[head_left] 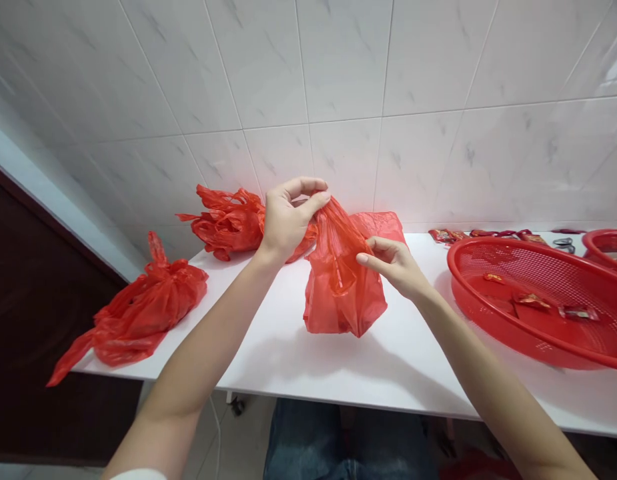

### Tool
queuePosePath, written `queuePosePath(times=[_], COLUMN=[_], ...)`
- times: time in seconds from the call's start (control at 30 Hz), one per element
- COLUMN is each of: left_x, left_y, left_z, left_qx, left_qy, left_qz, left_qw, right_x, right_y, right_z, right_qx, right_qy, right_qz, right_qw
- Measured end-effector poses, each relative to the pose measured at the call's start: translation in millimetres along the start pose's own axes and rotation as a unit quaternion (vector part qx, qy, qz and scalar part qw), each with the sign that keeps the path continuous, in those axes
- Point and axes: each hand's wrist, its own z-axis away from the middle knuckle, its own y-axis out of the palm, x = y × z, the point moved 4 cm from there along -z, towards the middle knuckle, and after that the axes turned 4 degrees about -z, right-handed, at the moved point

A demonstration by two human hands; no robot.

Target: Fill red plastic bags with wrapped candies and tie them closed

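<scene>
A thin red plastic bag (338, 287) hangs just above the white table, between my two hands. My left hand (293, 212) pinches its gathered top between thumb and fingers. At the bag's right side, my right hand (393, 261) has its thumb and fingers closed on the plastic. Its lower part bulges a little; what is inside, if anything, cannot be made out. Behind it, flat against the wall, lies another red plastic bag (383, 221), partly covered by the one I hold.
A knotted red bag (148, 310) sits at the table's (278, 373) left end. Crumpled red bags (228, 223) lie behind my left hand. On the right stands a red plastic basket (518, 327) with several small wrapped packets (531, 301). More packets (448, 236) line the tiled wall.
</scene>
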Motion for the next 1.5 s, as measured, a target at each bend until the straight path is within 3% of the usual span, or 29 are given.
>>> queuePosePath(times=[0.17, 0.3, 0.37, 0.53, 0.6, 0.73, 1.0, 1.2, 1.37, 1.5], left_x=[1.5, 6.0, 8.5, 4.5, 0.7, -1.4, 11.2, 25.1, 40.6, 46.6], left_y=[3.1, -6.6, -14.7, -18.9, -16.0, -5.6, 14.1, 19.5, 7.3, 8.7], left_z=[8.3, 12.6, 12.2, 14.4, 16.0, 14.6, 8.1, 10.8, 18.4, 27.3], left_qx=[0.055, 0.020, 0.030, 0.227, 0.264, 0.248, 0.170, 0.155, 0.110, 0.134], left_qy=[-0.011, 0.003, 0.007, -0.009, -0.012, -0.004, 0.007, -0.018, -0.035, -0.047], left_qz=[0.021, 0.039, 0.048, 0.046, 0.040, 0.012, -0.031, 0.008, -0.065, -0.049], left_qw=[0.998, 0.999, 0.998, 0.973, 0.964, 0.969, 0.985, 0.988, 0.991, 0.989], right_x=[2.5, -4.4, -7.0, -5.5, -3.6, -1.4, 0.1, -6.8, -14.1, -18.4], right_y=[9.8, -2.1, -10.6, -11.5, -3.4, 13.0, 17.3, 19.3, 8.9, -0.9], right_z=[-5.4, -13.1, -17.5, -23.9, -23.1, -19.4, -20.1, -25.3, -32.1, -37.1], right_qx=[0.019, -0.050, -0.090, -0.117, -0.096, -0.002, 0.165, 0.120, 0.088, 0.052], right_qy=[0.005, 0.008, 0.018, 0.049, 0.068, 0.115, 0.106, 0.109, 0.107, 0.113], right_qz=[-0.002, -0.103, -0.170, -0.165, -0.114, -0.032, -0.079, -0.027, -0.076, -0.114], right_qw=[1.000, 0.993, 0.981, 0.978, 0.987, 0.993, 0.977, 0.986, 0.987, 0.986])
